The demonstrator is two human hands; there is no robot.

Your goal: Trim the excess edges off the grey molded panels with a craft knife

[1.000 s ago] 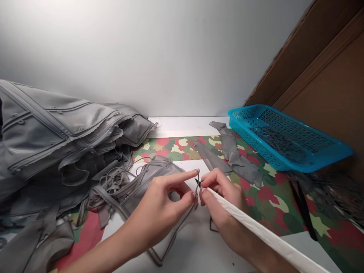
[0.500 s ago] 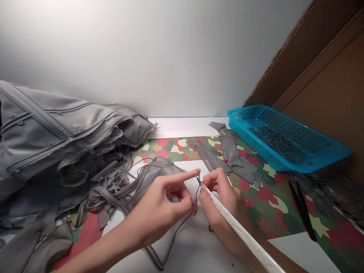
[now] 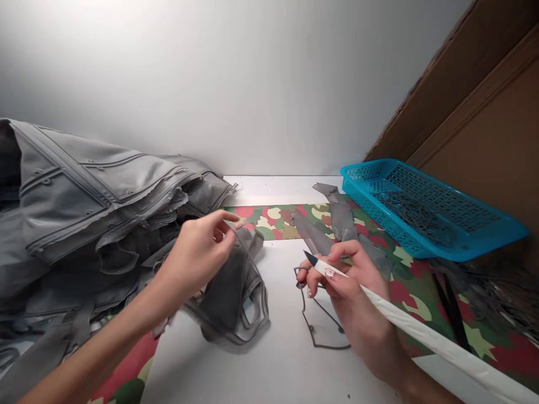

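Note:
My left hand (image 3: 197,252) pinches a grey fabric piece (image 3: 236,297) by its upper edge and lifts it off the white table (image 3: 278,359); the piece hangs blurred below my fingers. My right hand (image 3: 345,280) grips a long white-wrapped knife (image 3: 379,303) whose dark blade tip (image 3: 310,258) points up and left. A thin grey cord strip (image 3: 320,325) lies on the table just under and left of my right hand, touching its lower fingers.
A tall pile of grey fabric pieces (image 3: 84,213) fills the left side. Grey scraps (image 3: 341,224) lie on the camouflage-patterned mat (image 3: 269,216). A blue plastic basket (image 3: 425,207) with grey trimmings stands at the right, against a brown cardboard wall (image 3: 484,112).
My hands have parted. The left has lifted the grey piece up and to the left. The right, still holding the knife, has drawn back right, and a cut cord strip lies between them.

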